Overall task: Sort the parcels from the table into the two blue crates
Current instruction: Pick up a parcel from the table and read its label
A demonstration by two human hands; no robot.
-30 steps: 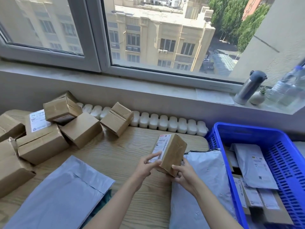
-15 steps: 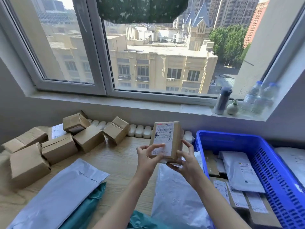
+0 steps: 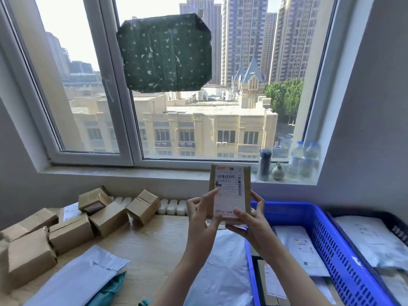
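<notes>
Two grips on one labelled box (image 3: 229, 191) — left hand (image 3: 204, 219), right hand (image 3: 251, 228) — above wooden table (image 3: 154, 246), window (image 3: 220, 120) behind

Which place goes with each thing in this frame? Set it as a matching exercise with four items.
Things:
1. labelled box
2. grey flask
3. teal mailer
4. dark green cloth

Places:
A. on the windowsill
B. up against the window pane
C. held between the left hand and the right hand
D. on the table, partly under a white mailer

Pairs: 1-C, 2-A, 3-D, 4-B
</notes>
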